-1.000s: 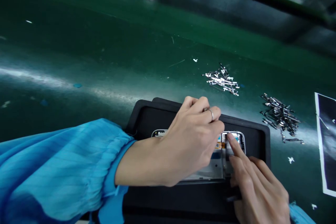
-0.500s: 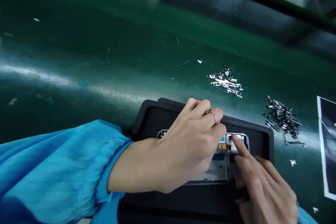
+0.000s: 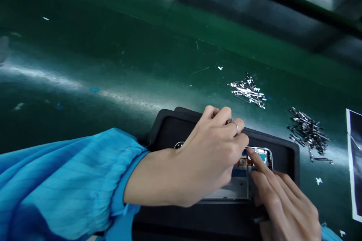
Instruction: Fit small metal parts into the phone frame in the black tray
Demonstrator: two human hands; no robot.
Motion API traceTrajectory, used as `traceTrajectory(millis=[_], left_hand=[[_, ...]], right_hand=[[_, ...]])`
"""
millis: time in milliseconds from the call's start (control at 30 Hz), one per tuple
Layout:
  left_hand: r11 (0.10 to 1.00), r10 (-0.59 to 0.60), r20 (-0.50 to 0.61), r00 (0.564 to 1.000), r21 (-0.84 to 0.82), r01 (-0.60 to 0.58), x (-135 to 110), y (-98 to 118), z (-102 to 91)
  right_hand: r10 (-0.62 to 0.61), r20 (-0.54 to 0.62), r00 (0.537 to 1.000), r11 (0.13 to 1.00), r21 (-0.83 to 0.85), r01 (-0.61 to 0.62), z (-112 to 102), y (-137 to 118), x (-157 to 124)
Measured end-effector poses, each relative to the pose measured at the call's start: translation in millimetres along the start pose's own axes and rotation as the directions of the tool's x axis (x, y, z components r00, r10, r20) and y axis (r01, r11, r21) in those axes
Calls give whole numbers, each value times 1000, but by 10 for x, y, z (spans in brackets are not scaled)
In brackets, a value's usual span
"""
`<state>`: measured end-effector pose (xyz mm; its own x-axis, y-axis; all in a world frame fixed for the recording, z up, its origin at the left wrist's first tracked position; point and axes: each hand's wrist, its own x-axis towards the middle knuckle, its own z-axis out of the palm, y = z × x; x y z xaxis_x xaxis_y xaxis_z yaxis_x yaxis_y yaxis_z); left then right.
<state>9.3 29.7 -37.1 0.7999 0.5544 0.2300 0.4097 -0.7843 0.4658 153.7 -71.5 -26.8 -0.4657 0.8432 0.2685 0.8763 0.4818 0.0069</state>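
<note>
Green bench (image 3: 113, 67) bears a black tray (image 3: 285, 150); both hands, left hand (image 3: 209, 158) and right hand (image 3: 283, 203), press an unlabelled, seemingly phone frame (image 3: 240, 192), fingers together.

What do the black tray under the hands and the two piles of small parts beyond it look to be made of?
Black tray: probably moulded plastic or rubber, with a matte, even black surface and rounded raised rim. Nearer pile of small parts: apparently bright metal, its thin silvery strips glinting. Farther-right pile of small parts: likely metal too, darker grey and duller; too small to be sure.

Bright blue sleeve (image 3: 70, 180), black tray (image 3: 169, 128), dark green belt (image 3: 113, 64), silvery metal bits (image 3: 248, 91).
</note>
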Motion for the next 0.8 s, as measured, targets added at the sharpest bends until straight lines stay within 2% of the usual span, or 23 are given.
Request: traceTrajectory(millis=[167,333,567,700,800], left_hand=[[1000,-8,101,995,-8,9,42,-56,-62],[991,110,60,992,67,-114,85,-75,-59],[994,109,87,990,21,-111,87,-99,-35],[1000,18,195,981,-27,-13,79,-134,-170],[998,-51,158,986,36,46,8,-267,-297]], right_hand=[[7,62,998,1000,-17,-6,-6,-22,-9],[-37,36,999,998,-45,39,-4,-33,-1],[-90,34,995,993,-75,92,8,-51,58],[-39,25,999,999,-27,39,38,-84,48],[1,47,999,1000,-19,0,31,-108,45]])
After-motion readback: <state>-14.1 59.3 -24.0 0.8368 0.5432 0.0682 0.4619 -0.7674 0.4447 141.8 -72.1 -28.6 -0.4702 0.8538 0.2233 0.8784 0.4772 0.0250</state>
